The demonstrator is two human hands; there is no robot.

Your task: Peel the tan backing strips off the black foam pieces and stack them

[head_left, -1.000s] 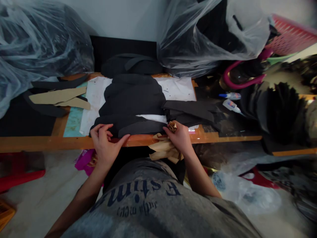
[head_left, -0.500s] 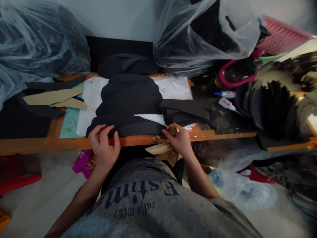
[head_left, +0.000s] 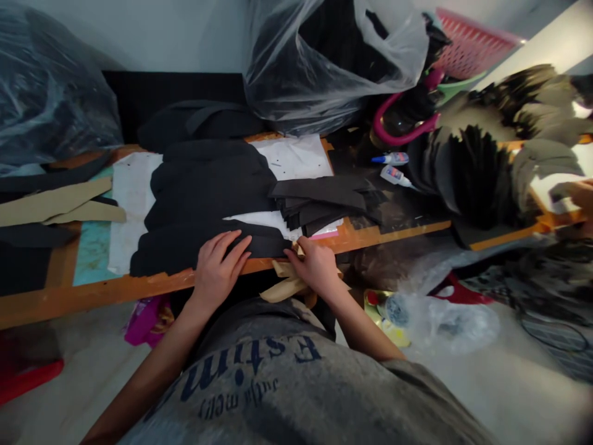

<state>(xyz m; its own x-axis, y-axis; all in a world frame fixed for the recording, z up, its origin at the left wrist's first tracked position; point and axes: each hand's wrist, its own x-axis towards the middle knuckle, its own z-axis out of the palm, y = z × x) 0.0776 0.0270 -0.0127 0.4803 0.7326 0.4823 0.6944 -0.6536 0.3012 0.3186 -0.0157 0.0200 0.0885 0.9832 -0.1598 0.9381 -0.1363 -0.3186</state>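
Black cut strips [head_left: 208, 247] and two hands on an orange wooden bench [head_left: 115, 290]

Item 1: left hand [head_left: 217, 269], lower centre. Lies open and flat, fingers spread, not clenched, palm pressing on the near black strip at the bench edge.

Item 2: right hand [head_left: 315, 267], just right of the left hand. Curled and closed around a bundle of tan strips [head_left: 287, 284], which is crumpled at the fingertips and hangs over the bench edge toward the lap.

Item 3: black pile [head_left: 208, 185], centre of the bench, layered, lying on white paper [head_left: 134, 210]. A stack of black offcuts [head_left: 319, 201] sits just right of it, close to the right hand.

Item 4: tan pattern pieces [head_left: 50, 207], left end of the bench, among black strips.

Item 5: two glue bottles [head_left: 393, 159], right of the stack, on a dark part of the bench. A black fan-shaped bundle [head_left: 472, 173] stands beyond them.

Item 6: clear plastic bags, one holding black material [head_left: 296, 68], upper centre, one at upper left [head_left: 50, 86]. A pink basket [head_left: 472, 43] sits at upper right.

Item 7: another person's hand [head_left: 579, 198], blurred, at the right edge.

Item 8: grey T-shirt [head_left: 245, 383] with navy lettering, bottom centre, worn by the person.
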